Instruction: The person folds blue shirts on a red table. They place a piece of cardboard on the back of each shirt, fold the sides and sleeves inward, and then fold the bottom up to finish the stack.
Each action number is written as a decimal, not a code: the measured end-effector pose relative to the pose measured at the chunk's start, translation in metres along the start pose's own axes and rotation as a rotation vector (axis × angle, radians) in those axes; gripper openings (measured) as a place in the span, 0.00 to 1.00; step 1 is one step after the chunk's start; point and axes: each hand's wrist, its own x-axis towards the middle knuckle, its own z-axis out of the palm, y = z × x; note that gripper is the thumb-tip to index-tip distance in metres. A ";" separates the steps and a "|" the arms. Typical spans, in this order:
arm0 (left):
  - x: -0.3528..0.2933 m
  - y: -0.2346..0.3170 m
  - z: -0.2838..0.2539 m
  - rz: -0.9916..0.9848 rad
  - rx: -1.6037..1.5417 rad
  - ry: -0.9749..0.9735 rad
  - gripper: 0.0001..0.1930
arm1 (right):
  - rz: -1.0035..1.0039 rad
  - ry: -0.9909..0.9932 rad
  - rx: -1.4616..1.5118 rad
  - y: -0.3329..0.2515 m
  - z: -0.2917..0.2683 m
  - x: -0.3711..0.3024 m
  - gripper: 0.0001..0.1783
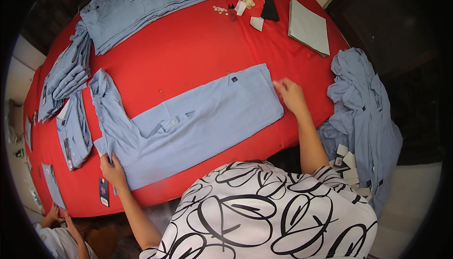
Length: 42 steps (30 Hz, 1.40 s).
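A light blue garment, apparently a shirt [207, 122], lies folded lengthwise on the red-covered table [188, 60], slanting up to the right. A buttoned opening shows near its middle, and a sleeve-like part extends up at its left end. My left hand [114, 173] is at the lower left edge, thumb and fingers closed on the cloth. Just beyond the right end, my right hand [291, 96] is raised a little with its fingers loosely bent and nothing visible in them. A dark hang tag [104, 192] lies beside my left hand.
Folded blue garments are stacked at the far side [146, 13] and left [71, 79]. A loose blue pile [361, 98] hangs over the right edge. White sheets [307, 26], small buttons [220, 10] and a black pouch [269, 8] lie farther back. Another person's hands [61, 219] are lower left.
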 end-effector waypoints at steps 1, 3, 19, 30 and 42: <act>0.000 -0.001 0.001 0.005 -0.002 0.008 0.12 | -0.021 -0.034 -0.144 0.003 -0.006 -0.017 0.20; 0.001 -0.001 0.002 0.000 -0.002 0.004 0.12 | -0.066 -0.096 -0.308 0.002 -0.011 -0.047 0.21; 0.002 -0.001 -0.002 -0.063 -0.005 -0.060 0.11 | -0.174 -0.192 -0.131 0.038 -0.054 -0.063 0.11; 0.003 -0.003 0.000 -0.036 0.009 -0.054 0.12 | 0.154 -0.082 -0.066 0.003 0.010 -0.065 0.28; 0.003 -0.001 0.001 -0.029 -0.051 -0.031 0.11 | 0.311 -0.228 0.643 -0.003 0.007 -0.025 0.31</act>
